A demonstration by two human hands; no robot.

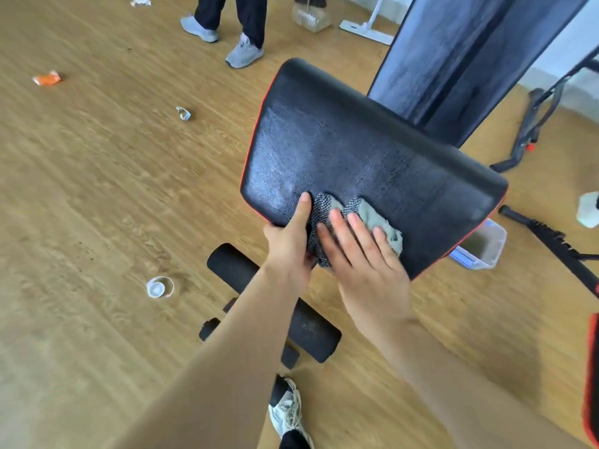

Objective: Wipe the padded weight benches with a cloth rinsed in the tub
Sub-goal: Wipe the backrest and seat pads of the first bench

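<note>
A black padded bench seat [356, 150] with red edge trim fills the middle of the head view, its surface streaked wet. A grey cloth [366, 215] with a dark mesh side lies on the seat's near edge. My right hand [363, 254] presses flat on the cloth with straight fingers. My left hand [291, 234] grips the seat's near edge beside the cloth, thumb lying on top of the pad. A clear plastic tub [486, 247] stands on the floor, partly hidden under the seat's right corner.
The bench's backrest [453, 59] rises behind the seat. Foam rollers [304, 322] sit below my arms. Litter and a plastic cup [158, 286] lie on the wood floor. Another person's legs [233, 27] stand at the back. A mop [366, 27] and another bench frame [544, 111] are nearby.
</note>
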